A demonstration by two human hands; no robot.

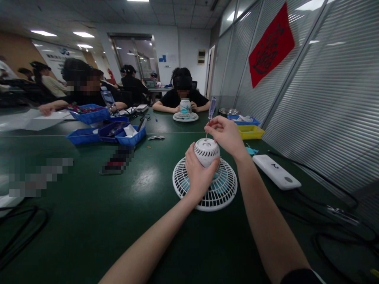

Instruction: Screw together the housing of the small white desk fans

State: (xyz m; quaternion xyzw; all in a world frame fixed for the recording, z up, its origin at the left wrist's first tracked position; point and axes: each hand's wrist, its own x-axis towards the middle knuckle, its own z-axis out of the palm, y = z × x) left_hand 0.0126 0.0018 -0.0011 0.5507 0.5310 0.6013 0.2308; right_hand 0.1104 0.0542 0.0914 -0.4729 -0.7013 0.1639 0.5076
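Note:
A white fan head [206, 152] lies face down on the green table, its round grille [219, 203] flat against the surface and its vented motor housing pointing up. Light blue blades show dimly through the grille. My left hand [199, 173] is wrapped around the near left side of the housing, thumb to the right. Above the housing, my right hand [223, 132] pinches a screwdriver [212, 107] with a clear purplish handle. Its thin shaft points down at the top of the housing; whether the tip sits in a hole or on a screw cannot be made out.
Blue trays [132, 136] with small parts stand at left, near a dark phone-like object [117, 159]. To the right are a yellow tray [251, 132], a white power bank [276, 171] and black cables. Across the table, a person [182, 92] handles a similar fan.

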